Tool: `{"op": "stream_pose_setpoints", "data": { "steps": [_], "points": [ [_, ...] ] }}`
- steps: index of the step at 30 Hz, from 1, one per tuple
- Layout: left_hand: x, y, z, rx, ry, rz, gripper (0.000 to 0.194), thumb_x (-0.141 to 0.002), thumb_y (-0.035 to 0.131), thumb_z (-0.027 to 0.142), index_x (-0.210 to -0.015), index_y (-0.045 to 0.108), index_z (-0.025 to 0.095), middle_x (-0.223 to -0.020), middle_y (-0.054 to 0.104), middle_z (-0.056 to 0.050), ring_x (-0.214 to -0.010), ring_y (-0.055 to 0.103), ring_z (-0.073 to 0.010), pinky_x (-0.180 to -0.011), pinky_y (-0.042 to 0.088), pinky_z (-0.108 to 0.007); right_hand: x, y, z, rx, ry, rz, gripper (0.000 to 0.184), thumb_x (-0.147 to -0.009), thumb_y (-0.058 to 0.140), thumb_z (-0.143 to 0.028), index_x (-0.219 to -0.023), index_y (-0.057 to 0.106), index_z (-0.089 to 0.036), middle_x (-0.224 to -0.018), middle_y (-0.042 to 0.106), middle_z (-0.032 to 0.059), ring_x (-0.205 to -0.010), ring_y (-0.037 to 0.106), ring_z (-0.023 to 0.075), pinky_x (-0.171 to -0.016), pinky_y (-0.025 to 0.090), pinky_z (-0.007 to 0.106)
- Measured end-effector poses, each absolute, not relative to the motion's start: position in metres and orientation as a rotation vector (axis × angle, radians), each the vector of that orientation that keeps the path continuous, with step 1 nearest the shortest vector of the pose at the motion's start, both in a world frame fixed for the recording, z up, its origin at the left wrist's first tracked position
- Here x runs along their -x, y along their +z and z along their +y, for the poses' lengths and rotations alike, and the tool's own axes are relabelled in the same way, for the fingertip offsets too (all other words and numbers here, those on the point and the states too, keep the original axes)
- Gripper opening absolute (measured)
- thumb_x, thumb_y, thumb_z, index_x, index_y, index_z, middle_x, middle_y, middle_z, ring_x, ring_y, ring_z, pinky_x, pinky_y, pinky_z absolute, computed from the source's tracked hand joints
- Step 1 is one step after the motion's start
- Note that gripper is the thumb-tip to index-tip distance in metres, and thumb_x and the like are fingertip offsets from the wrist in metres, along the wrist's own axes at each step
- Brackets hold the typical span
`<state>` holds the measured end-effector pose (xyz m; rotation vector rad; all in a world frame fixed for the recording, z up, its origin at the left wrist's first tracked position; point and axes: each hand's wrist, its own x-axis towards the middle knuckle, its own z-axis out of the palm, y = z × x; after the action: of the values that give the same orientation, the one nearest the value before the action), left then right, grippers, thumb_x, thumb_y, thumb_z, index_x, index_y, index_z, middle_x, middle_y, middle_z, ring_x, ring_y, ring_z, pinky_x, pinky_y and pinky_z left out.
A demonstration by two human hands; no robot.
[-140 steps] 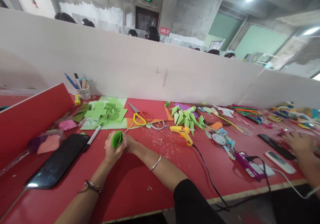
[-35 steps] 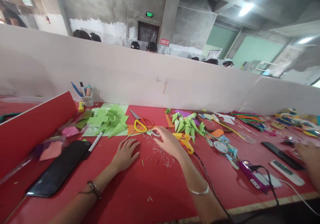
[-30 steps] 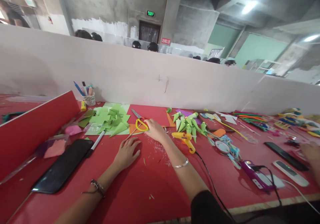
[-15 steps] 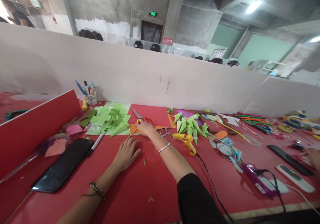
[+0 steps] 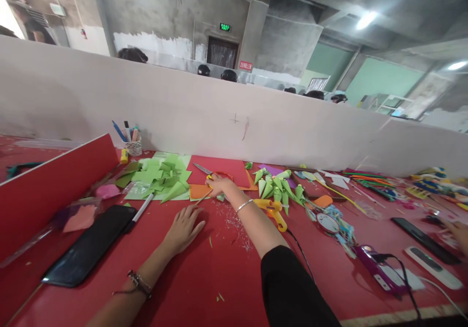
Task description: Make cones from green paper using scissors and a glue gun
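Note:
My left hand (image 5: 182,230) lies palm down on the red tabletop, fingers stretched and somewhat apart, holding nothing. Just beyond it, my right hand (image 5: 220,185) reaches over the orange paper (image 5: 199,191), its fingers bent. A thin brown stick (image 5: 203,197) comes out from under those fingers and slants toward my left fingertips. The scissors (image 5: 203,168), blades pointing left, rest on red paper (image 5: 234,167); my right hand partly covers their handles. Left of them is a pile of cut green paper (image 5: 166,176). Rolled green paper cones (image 5: 276,186) lie to the right.
A yellow glue gun (image 5: 273,212) lies beside my right forearm, its cord running down the table. A black phone (image 5: 89,246) and a marker (image 5: 142,207) are at left, by a pen cup (image 5: 133,145). A purple device (image 5: 383,268) sits at right, near another person's hand (image 5: 458,232).
My right hand has shifted slightly right, and the thin stick has moved with it. The clear ring near its wrist is now mostly hidden. My left hand stays almost still.

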<state>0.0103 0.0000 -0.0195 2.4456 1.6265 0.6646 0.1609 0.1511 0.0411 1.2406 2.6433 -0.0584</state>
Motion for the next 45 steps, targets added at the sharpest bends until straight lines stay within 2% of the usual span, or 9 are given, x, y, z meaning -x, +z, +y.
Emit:
{"op": "stream_pose_setpoints", "data": {
  "steps": [4,7,11,17,22,31,34,38,45],
  "points": [
    [-0.01,-0.022,0.002,-2.423,0.684,1.636,0.034,-0.086,0.033,0.039,-0.112,0.048,0.023,-0.118,0.049,-0.006,-0.106,0.045,-0.0223,-0.088,0.038,-0.04,-0.153,0.042,0.144,-1.115,0.006,2.745,0.034,-0.07,0.06,-0.037,-0.102,0.055,-0.024,-0.124,0.042,0.0097,-0.113,0.041,0.0275,-0.085,0.039,0.04],
    [-0.01,-0.022,0.003,-2.334,0.78,1.738,0.033,-0.084,0.038,0.039,-0.108,0.05,0.02,-0.114,0.051,-0.008,-0.104,0.047,-0.0239,-0.087,0.039,-0.04,-0.148,0.041,0.133,-1.004,0.045,2.802,0.016,-0.079,0.052,-0.023,-0.094,0.059,-0.022,-0.108,0.056,0.0061,-0.103,0.051,0.02,-0.089,0.036,0.036],
    [-0.005,-0.017,0.004,-2.146,0.921,1.921,0.035,-0.084,0.038,0.04,-0.107,0.047,0.016,-0.105,0.055,-0.01,-0.099,0.051,-0.0237,-0.083,0.041,-0.037,-0.145,0.035,0.123,-1.016,0.107,2.79,0.019,-0.083,0.044,-0.01,-0.091,0.06,-0.015,-0.096,0.062,0.01,-0.1,0.053,0.0201,-0.089,0.036,0.038],
    [0.006,-0.018,0.008,-1.981,1.022,1.879,0.026,-0.079,0.042,0.028,-0.103,0.046,0.018,-0.093,0.058,-0.005,-0.084,0.057,-0.0163,-0.075,0.044,-0.027,-0.146,0.031,0.128,-1.204,0.11,2.681,0.03,-0.085,0.049,-0.031,-0.11,0.05,-0.014,-0.109,0.053,0.0073,-0.092,0.055,0.0174,-0.077,0.047,0.037],
    [0.007,-0.017,0.007,-1.965,0.906,1.865,0.018,-0.079,0.044,0.032,-0.084,0.054,0.018,-0.067,0.061,0.001,-0.061,0.056,-0.0125,-0.057,0.04,-0.019,-0.154,0.034,0.145,-1.447,0.078,2.628,0.03,-0.085,0.049,-0.03,-0.111,0.049,-0.014,-0.11,0.053,0.0077,-0.093,0.055,0.0179,-0.077,0.047,0.038],
    [0.002,-0.003,-0.001,-1.994,0.694,2.032,0.034,-0.083,0.036,0.042,-0.067,0.056,0.019,-0.059,0.057,-0.001,-0.056,0.051,-0.0125,-0.048,0.021,-0.02,-0.184,0.043,0.153,-1.504,0.001,2.795,0.028,-0.089,0.04,-0.027,-0.115,0.048,-0.023,-0.11,0.056,0.0044,-0.098,0.054,0.0167,-0.079,0.044,0.03],
    [0.003,-0.004,-0.001,-2.012,0.662,2.031,0.034,-0.083,0.035,0.041,-0.068,0.056,0.019,-0.06,0.057,-0.001,-0.057,0.051,-0.0129,-0.049,0.021,-0.02,-0.181,0.041,0.151,-1.324,-0.046,2.85,0.034,-0.08,0.053,-0.035,-0.113,0.049,-0.028,-0.111,0.057,0.0016,-0.1,0.054,0.0161,-0.075,0.042,0.023],
    [0.004,-0.005,-0.001,-2.005,0.641,2.051,0.034,-0.083,0.034,0.041,-0.07,0.056,0.019,-0.063,0.059,-0.002,-0.059,0.052,-0.0137,-0.049,0.022,-0.02,-0.177,0.034,0.15,-1.189,-0.062,2.846,0.058,-0.06,0.069,-0.047,-0.109,0.052,-0.022,-0.103,0.059,0.0068,-0.092,0.056,0.0198,-0.069,0.042,0.024],
    [0.005,-0.004,-0.001,-1.99,0.646,2.04,0.033,-0.083,0.035,0.041,-0.07,0.057,0.02,-0.063,0.059,-0.002,-0.059,0.052,-0.0137,-0.05,0.023,-0.02,-0.176,0.035,0.147,-1.17,-0.029,2.89,0.02,-0.078,0.053,-0.025,-0.096,0.058,-0.02,-0.1,0.058,0.0064,-0.091,0.054,0.0172,-0.066,0.039,0.022]
  ]
}}
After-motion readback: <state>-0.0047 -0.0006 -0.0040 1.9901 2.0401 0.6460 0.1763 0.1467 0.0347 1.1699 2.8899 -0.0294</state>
